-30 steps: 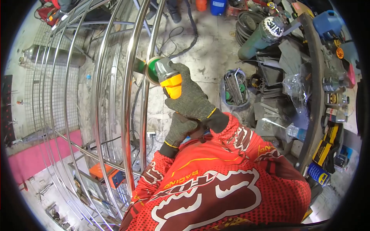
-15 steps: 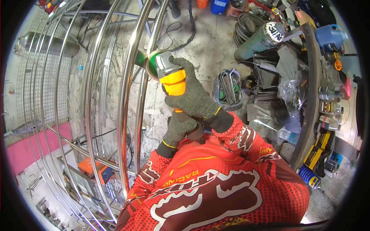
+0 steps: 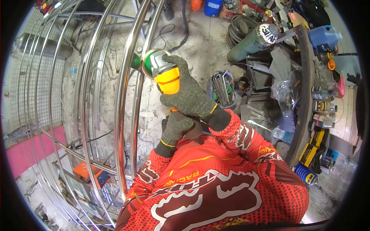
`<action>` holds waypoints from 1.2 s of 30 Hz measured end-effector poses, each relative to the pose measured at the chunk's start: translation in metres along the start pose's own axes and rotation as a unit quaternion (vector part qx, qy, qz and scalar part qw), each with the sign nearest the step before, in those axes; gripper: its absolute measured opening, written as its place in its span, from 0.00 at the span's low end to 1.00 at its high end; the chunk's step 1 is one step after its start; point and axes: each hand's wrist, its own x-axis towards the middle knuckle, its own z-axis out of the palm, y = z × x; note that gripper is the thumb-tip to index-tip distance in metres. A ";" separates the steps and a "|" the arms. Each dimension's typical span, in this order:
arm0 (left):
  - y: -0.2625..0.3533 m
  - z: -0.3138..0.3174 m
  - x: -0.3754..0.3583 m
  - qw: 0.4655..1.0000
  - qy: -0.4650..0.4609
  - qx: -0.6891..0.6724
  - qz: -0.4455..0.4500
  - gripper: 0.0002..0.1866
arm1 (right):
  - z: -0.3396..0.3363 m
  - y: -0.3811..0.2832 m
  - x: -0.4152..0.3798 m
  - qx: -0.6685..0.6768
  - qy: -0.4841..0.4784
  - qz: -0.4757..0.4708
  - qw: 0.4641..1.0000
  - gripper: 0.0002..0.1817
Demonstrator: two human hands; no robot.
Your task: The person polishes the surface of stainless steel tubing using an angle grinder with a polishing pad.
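Both gloved hands hold a yellow and grey angle grinder (image 3: 168, 81) in front of my chest. My right hand (image 3: 190, 94) is wrapped round its body near the grey head, with the thumb and fingers closed. Lower down, my left hand (image 3: 175, 130) is closed round the rear of the grinder, close to my red shirt. The grinder's green disc (image 3: 148, 62) is against or very close to a shiny steel tube (image 3: 139, 82); contact is hard to tell. A second, thicker-looking polished tube (image 3: 124, 81) runs alongside on the left.
More curved steel tubes (image 3: 85, 88) form a frame on the left. An orange machine (image 3: 85, 170) sits behind them. To the right are a bucket of metal pieces (image 3: 222, 90), a gas cylinder (image 3: 246, 49), scrap plates (image 3: 283, 65) and a bench edge (image 3: 302, 111) with bottles beyond it.
The view has shifted slightly, so the surroundings appear a little further left. My hands and the grinder have moved slightly left in view, with the disc still at the same tube.
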 end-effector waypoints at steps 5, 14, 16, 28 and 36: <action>0.002 -0.001 0.006 0.998 -0.012 -0.054 -0.032 0.45 | -0.002 -0.004 0.007 -0.007 0.004 -0.003 1.000 0.52; 0.016 0.012 0.015 1.000 0.014 -0.009 -0.013 0.21 | -0.012 0.002 0.013 0.012 0.043 -0.040 0.998 0.53; -0.025 -0.021 0.014 0.993 -0.021 0.096 0.067 0.20 | -0.012 0.002 0.003 0.002 0.024 -0.001 1.000 0.54; -0.005 -0.001 -0.010 1.000 -0.008 -0.023 0.003 0.38 | 0.000 0.001 -0.006 0.055 -0.025 0.036 0.998 0.51; 0.004 0.013 -0.003 0.998 0.008 -0.040 0.056 0.38 | -0.002 -0.005 -0.003 0.038 -0.024 0.048 0.998 0.53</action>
